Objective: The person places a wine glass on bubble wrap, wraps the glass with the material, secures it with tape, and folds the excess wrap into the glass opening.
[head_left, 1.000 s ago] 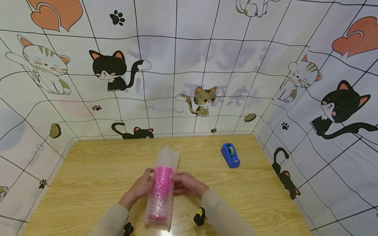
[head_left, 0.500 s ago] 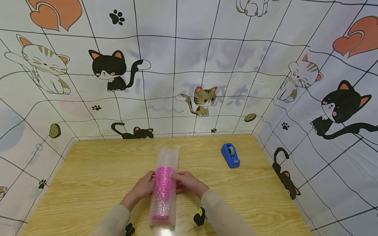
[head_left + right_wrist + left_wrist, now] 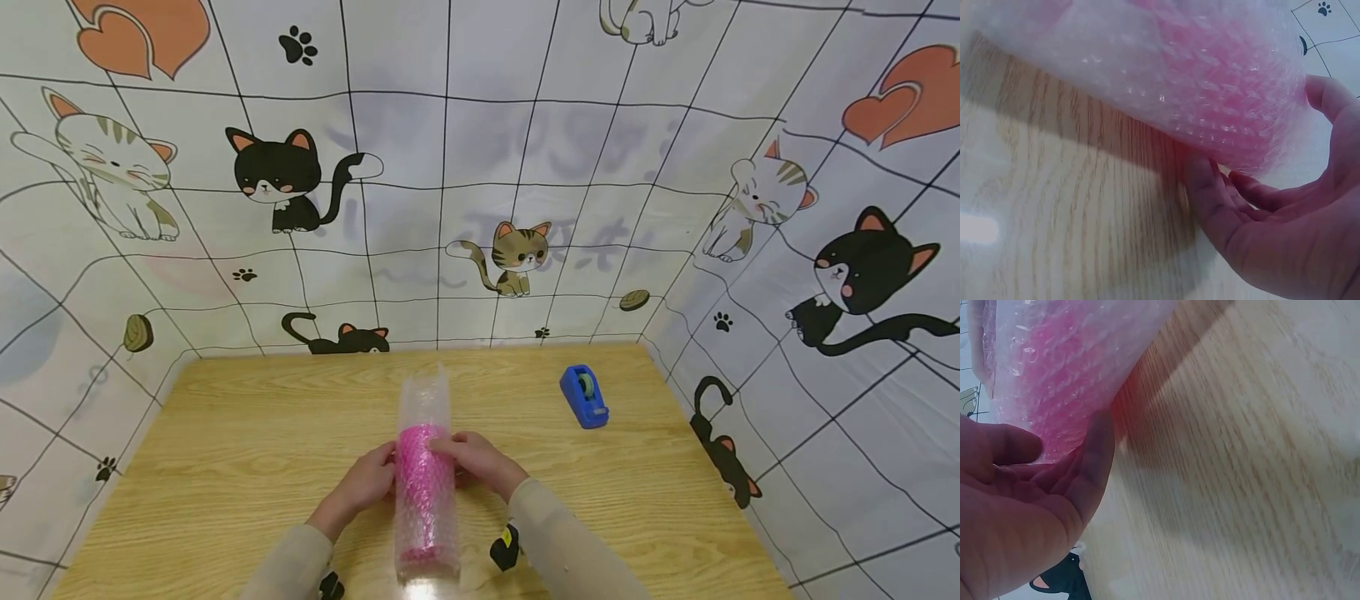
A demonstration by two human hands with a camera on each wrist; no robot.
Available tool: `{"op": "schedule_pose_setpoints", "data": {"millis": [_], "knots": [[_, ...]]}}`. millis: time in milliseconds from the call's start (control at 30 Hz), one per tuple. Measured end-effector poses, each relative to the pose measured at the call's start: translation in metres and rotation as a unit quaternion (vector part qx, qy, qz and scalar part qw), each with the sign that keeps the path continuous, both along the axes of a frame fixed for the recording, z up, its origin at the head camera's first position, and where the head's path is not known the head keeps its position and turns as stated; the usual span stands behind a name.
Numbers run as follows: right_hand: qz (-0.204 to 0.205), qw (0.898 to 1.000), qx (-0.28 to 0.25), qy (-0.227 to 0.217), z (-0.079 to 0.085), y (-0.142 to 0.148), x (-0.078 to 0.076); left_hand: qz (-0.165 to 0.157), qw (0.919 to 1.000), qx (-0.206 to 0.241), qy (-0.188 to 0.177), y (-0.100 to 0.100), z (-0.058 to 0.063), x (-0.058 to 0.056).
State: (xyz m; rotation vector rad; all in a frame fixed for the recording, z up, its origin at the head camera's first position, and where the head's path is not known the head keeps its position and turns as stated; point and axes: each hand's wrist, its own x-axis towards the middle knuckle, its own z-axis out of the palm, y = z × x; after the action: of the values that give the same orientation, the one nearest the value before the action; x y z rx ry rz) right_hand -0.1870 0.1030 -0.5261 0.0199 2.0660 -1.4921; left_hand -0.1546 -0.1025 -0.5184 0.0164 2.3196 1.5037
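A pink cylinder-shaped thing wrapped in clear bubble wrap (image 3: 425, 500) lies lengthwise in front of me, between my two hands. The wrap extends past the pink part at the far end. My left hand (image 3: 369, 479) holds its left side, fingers curled at the lower edge; in the left wrist view the thumb is beside the bubble wrap (image 3: 1063, 375). On the other side my right hand (image 3: 483, 460) grips the roll, thumb on top and fingers at its underside, as the right wrist view shows. What exactly is inside the wrap cannot be told.
A blue tape dispenser (image 3: 584, 397) with a roll of tape stands at the back right of the wooden table (image 3: 285, 408). A white cloth with cartoon cats and a grid (image 3: 405, 167) hangs behind the table and along both sides.
The near end of the wrapped roll has swung to the right, so that the roll now lies almost straight ahead. Both hands keep hold of it; the left has shifted slightly right.
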Motion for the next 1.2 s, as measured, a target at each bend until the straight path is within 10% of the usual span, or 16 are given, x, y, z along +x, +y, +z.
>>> {"op": "schedule_pose_setpoints", "data": {"millis": [367, 1200], "knots": [[-0.001, 1.000, 0.031, 0.006, 0.007, -0.002, 0.002, -0.052, 0.9959, 0.041, -0.061, 0.001, 0.002, -0.001], [0.017, 1.000, 0.017, -0.008, 0.010, -0.005, -0.002, -0.025, 0.9975, -0.015, -0.064, 0.006, 0.011, -0.009]]}}
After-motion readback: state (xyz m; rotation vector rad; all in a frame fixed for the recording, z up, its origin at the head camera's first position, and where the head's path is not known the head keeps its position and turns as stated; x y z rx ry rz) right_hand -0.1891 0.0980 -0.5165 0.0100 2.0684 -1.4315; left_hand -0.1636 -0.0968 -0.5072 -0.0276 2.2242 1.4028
